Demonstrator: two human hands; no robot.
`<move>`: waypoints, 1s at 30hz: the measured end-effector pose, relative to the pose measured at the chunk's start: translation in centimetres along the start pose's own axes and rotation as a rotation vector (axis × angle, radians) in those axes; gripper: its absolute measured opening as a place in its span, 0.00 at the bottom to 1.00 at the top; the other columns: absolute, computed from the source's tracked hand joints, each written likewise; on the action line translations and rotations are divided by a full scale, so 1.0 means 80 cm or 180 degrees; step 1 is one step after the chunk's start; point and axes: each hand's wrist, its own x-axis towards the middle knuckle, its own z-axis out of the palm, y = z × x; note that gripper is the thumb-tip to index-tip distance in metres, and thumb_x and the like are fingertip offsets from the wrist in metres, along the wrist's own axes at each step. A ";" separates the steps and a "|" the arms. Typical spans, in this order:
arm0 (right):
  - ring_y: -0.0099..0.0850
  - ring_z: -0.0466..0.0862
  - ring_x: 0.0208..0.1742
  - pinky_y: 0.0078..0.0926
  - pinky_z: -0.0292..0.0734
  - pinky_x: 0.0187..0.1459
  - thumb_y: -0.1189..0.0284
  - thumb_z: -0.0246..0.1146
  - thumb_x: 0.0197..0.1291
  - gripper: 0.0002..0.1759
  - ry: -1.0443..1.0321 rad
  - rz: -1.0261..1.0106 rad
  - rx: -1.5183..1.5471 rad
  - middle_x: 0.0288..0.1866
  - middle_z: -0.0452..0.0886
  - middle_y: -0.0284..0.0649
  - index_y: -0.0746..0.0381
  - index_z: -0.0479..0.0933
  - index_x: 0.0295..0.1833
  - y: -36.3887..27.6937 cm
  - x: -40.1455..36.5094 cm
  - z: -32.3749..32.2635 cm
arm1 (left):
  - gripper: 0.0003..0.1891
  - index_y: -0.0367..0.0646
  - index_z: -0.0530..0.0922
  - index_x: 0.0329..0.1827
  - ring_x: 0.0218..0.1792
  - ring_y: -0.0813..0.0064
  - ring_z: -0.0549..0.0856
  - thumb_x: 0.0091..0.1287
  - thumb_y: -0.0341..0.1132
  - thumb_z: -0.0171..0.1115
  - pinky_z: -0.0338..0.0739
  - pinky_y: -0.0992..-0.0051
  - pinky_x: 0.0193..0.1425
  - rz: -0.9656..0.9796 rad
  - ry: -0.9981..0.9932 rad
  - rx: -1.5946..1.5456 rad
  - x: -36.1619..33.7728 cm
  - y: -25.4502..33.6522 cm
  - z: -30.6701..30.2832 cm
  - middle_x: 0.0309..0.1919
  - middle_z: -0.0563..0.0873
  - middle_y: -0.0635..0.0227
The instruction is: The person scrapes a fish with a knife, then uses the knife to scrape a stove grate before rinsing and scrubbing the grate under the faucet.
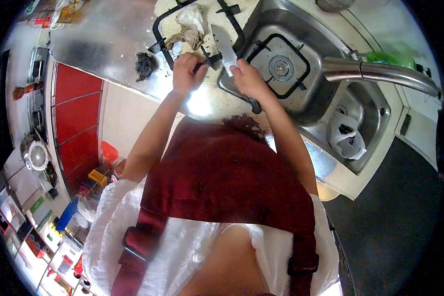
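My right hand (pixel 250 80) is closed on a knife (pixel 224 47) with a broad silver blade, which points away from me over a black stove grate (pixel 157 29). My left hand (pixel 186 74) is closed at the near side of that grate, its thumb and fingers around a black bar. The grate lies on the counter beside the sink. Inside it, just beyond my left hand, is a crumpled, soiled white cloth (pixel 192 20). A dark scouring pad (pixel 145 66) rests left of my left hand. The knife's handle is mostly hidden in my grip.
A second black grate (pixel 307 56) lies in the steel sink (pixel 325 29) around the drain. The faucet (pixel 375 70) reaches over the sink from the right, near a green bottle (pixel 392 59). A white plastic bag (pixel 348 138) sits in the smaller basin. Red cabinet doors (pixel 79 108) stand at left.
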 end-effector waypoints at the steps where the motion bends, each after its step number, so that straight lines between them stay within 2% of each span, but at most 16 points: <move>1: 0.58 0.78 0.41 0.46 0.71 0.39 0.63 0.51 0.65 0.16 0.0099 -0.0132 -0.0132 0.35 0.78 0.60 0.68 0.68 0.41 0.000 -0.002 -0.003 | 0.11 0.41 0.76 0.34 0.37 0.56 0.77 0.49 0.31 0.67 0.70 0.64 0.45 -0.0053 -0.0075 0.0023 0.000 -0.001 -0.001 0.31 0.78 0.59; 5: 0.59 0.78 0.39 0.49 0.71 0.40 0.63 0.51 0.65 0.15 0.0370 0.0134 -0.0591 0.33 0.79 0.60 0.66 0.66 0.42 0.006 -0.006 -0.016 | 0.16 0.41 0.76 0.37 0.39 0.56 0.77 0.46 0.35 0.69 0.70 0.63 0.45 -0.0066 -0.0162 -0.0083 0.001 -0.004 0.000 0.32 0.77 0.60; 7: 0.58 0.80 0.40 0.54 0.73 0.43 0.61 0.48 0.65 0.17 0.0201 0.0350 -0.0901 0.36 0.80 0.59 0.65 0.67 0.47 -0.004 -0.010 -0.030 | 0.19 0.42 0.77 0.35 0.39 0.61 0.77 0.44 0.44 0.70 0.68 0.64 0.45 -0.0018 -0.0079 0.0205 0.010 0.021 -0.009 0.33 0.77 0.63; 8: 0.58 0.80 0.40 0.54 0.73 0.43 0.61 0.48 0.65 0.17 0.0204 0.0351 -0.0903 0.36 0.80 0.59 0.65 0.67 0.47 -0.005 -0.009 -0.033 | 0.26 0.41 0.76 0.39 0.42 0.60 0.76 0.40 0.48 0.71 0.67 0.63 0.48 -0.0299 -0.0258 0.0401 0.008 0.030 -0.007 0.37 0.77 0.62; 9: 0.58 0.80 0.39 0.54 0.74 0.42 0.61 0.48 0.66 0.17 0.0248 0.0338 -0.1052 0.35 0.81 0.59 0.66 0.67 0.47 -0.005 -0.009 -0.035 | 0.26 0.41 0.76 0.39 0.42 0.60 0.76 0.40 0.48 0.71 0.67 0.63 0.48 -0.0301 -0.0259 0.0400 0.009 0.035 0.000 0.37 0.77 0.62; 11: 0.57 0.81 0.38 0.54 0.74 0.42 0.62 0.48 0.66 0.17 0.0286 0.0326 -0.1200 0.34 0.81 0.59 0.66 0.67 0.47 -0.007 -0.009 -0.036 | 0.26 0.40 0.76 0.40 0.44 0.59 0.75 0.42 0.47 0.71 0.65 0.61 0.51 -0.0502 0.0188 0.0642 0.008 0.044 0.017 0.37 0.76 0.61; 12: 0.57 0.81 0.38 0.54 0.75 0.41 0.63 0.48 0.66 0.16 0.0314 0.0326 -0.1280 0.33 0.81 0.58 0.66 0.67 0.46 -0.012 -0.009 -0.035 | 0.24 0.39 0.74 0.40 0.45 0.58 0.73 0.44 0.44 0.70 0.63 0.61 0.52 -0.0652 0.0128 0.0619 0.008 0.041 0.023 0.38 0.75 0.59; 14: 0.56 0.82 0.37 0.53 0.76 0.41 0.64 0.48 0.66 0.15 0.0348 0.0315 -0.1368 0.32 0.81 0.58 0.66 0.67 0.45 -0.019 -0.007 -0.026 | 0.23 0.38 0.73 0.40 0.45 0.57 0.73 0.45 0.42 0.69 0.63 0.60 0.52 -0.0570 0.0256 0.0684 0.004 0.040 0.036 0.39 0.74 0.58; 17: 0.54 0.82 0.37 0.53 0.74 0.41 0.62 0.49 0.66 0.15 0.0084 0.0335 -0.1561 0.31 0.81 0.56 0.65 0.67 0.43 -0.031 -0.010 0.008 | 0.21 0.36 0.72 0.41 0.45 0.56 0.71 0.47 0.38 0.66 0.63 0.60 0.51 -0.0486 0.0401 0.0798 0.003 0.041 0.043 0.40 0.73 0.55; 20: 0.55 0.82 0.38 0.53 0.75 0.41 0.62 0.48 0.66 0.16 -0.0100 0.0186 -0.1344 0.32 0.81 0.57 0.65 0.67 0.43 -0.041 -0.008 0.020 | 0.20 0.35 0.71 0.40 0.45 0.54 0.71 0.47 0.36 0.65 0.63 0.59 0.51 -0.0516 0.0369 0.0751 0.004 0.043 0.043 0.40 0.72 0.54; 23: 0.52 0.83 0.38 0.53 0.76 0.41 0.63 0.46 0.66 0.15 -0.0095 0.0016 -0.1466 0.35 0.82 0.55 0.65 0.68 0.44 -0.021 -0.005 -0.002 | 0.17 0.36 0.71 0.38 0.44 0.54 0.71 0.46 0.33 0.63 0.64 0.59 0.50 -0.0496 0.0450 0.0646 0.005 0.039 0.041 0.38 0.72 0.55; 24: 0.54 0.82 0.40 0.54 0.75 0.43 0.61 0.47 0.66 0.17 -0.0148 0.0313 -0.1253 0.37 0.81 0.56 0.66 0.67 0.45 -0.031 -0.009 -0.024 | 0.16 0.37 0.71 0.38 0.43 0.55 0.71 0.46 0.32 0.62 0.64 0.59 0.49 -0.0462 0.0555 0.0625 0.001 0.038 0.041 0.38 0.72 0.55; 25: 0.57 0.80 0.40 0.53 0.74 0.43 0.61 0.49 0.66 0.18 0.0084 0.0179 -0.0941 0.38 0.80 0.58 0.66 0.67 0.47 -0.014 -0.007 -0.030 | 0.16 0.37 0.71 0.38 0.43 0.55 0.71 0.46 0.32 0.62 0.64 0.59 0.49 -0.0498 0.0549 0.0622 -0.002 0.039 0.036 0.38 0.72 0.55; 27: 0.56 0.79 0.42 0.47 0.72 0.42 0.62 0.50 0.65 0.17 0.0204 -0.0104 -0.0798 0.39 0.79 0.60 0.65 0.67 0.49 0.002 -0.021 -0.055 | 0.13 0.38 0.71 0.36 0.41 0.55 0.71 0.47 0.30 0.61 0.65 0.59 0.47 -0.0684 0.0341 0.0279 -0.004 0.035 0.019 0.37 0.72 0.56; 30: 0.56 0.79 0.42 0.45 0.73 0.41 0.63 0.52 0.65 0.16 -0.0009 -0.0339 -0.0383 0.39 0.79 0.60 0.63 0.67 0.50 0.010 -0.031 -0.071 | 0.11 0.38 0.73 0.36 0.41 0.54 0.72 0.50 0.28 0.62 0.65 0.58 0.47 -0.0698 0.0382 0.0279 -0.009 0.020 0.011 0.35 0.73 0.57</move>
